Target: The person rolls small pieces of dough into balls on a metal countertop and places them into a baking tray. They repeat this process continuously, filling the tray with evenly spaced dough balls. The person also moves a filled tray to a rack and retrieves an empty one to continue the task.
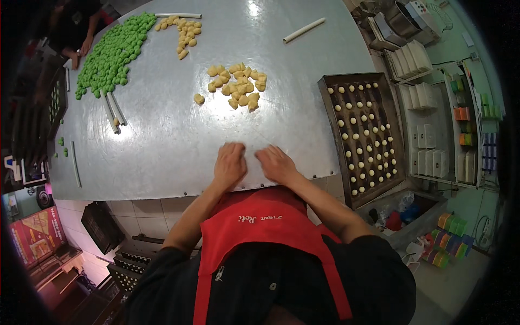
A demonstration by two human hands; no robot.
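My left hand is curled down on the metal table near its front edge, a little blurred. Beside it, with a narrow gap between, my right hand is curled in the same way. The palms and whatever lies under them are hidden. Ahead of both hands sits a loose group of yellow dough pieces. One single dough piece lies apart at the group's left. On the right, a dark baking tray holds rows of small pale dough balls.
Green dough balls are heaped at far left, near another person's hand. More yellow pieces lie at the back. A pale rod lies far right; two rods lie by the green heap. Shelves with white bins stand beyond the tray.
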